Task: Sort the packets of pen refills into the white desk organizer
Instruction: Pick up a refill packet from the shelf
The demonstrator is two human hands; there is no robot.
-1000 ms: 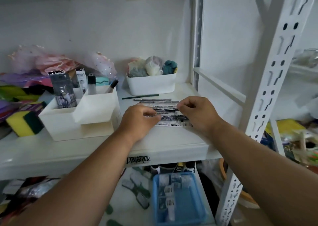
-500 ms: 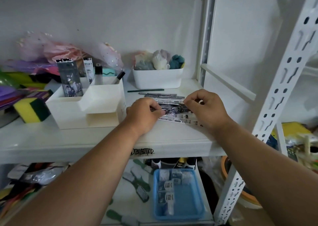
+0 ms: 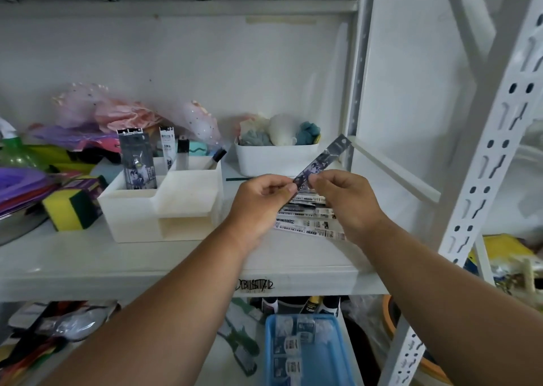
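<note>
A long dark refill packet (image 3: 324, 159) with a purple print is lifted off the shelf, tilted up to the right. My left hand (image 3: 260, 199) and my right hand (image 3: 346, 200) both pinch its lower end. Under my hands a pile of refill packets (image 3: 305, 224) lies flat on the white shelf (image 3: 88, 262). The white desk organizer (image 3: 164, 203) stands to the left of my hands. In its back compartments stand a dark packet (image 3: 138, 162), a white packet (image 3: 167, 144) and a black-capped item.
A white bin (image 3: 276, 157) of soft balls sits behind the pile, with a thin green stick in front of it. A yellow-green sponge (image 3: 70, 209) and coloured clutter lie left of the organizer. A blue tray (image 3: 305, 353) is on the lower shelf. The perforated rack upright (image 3: 487, 156) stands right.
Both hands have lifted one dark packet out of the pile and tipped it upward to the right. The camera view has tilted up a little.
</note>
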